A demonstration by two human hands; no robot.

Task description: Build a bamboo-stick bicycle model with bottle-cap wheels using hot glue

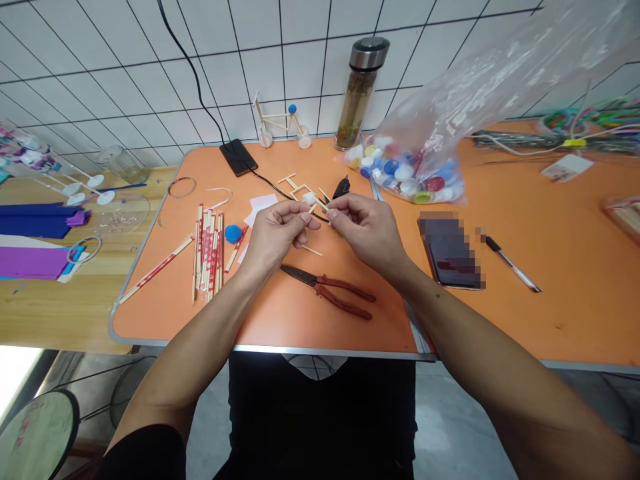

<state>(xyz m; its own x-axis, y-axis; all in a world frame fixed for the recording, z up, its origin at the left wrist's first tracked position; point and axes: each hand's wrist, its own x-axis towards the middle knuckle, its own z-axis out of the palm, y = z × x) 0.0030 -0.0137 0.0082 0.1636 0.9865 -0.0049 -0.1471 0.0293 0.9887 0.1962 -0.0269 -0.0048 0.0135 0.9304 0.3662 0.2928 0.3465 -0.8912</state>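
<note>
At twelve o'clock from the person's body, over the orange table (280, 328), the left hand (281, 232) pinched a short wooden stick (313, 209) between thumb and fingers, while the right hand (369, 231) pinched a second stick (321, 205); whether their ends touched was unclear. Both looked light and stiff, probably easy to grip yet apt to snap if bent, so a fingertip hold near the ends seemed sensible. Beyond, at eleven o'clock, lay a stick frame (295, 191), its joints likely fragile; pliers (320, 289) rested at six o'clock.
</note>
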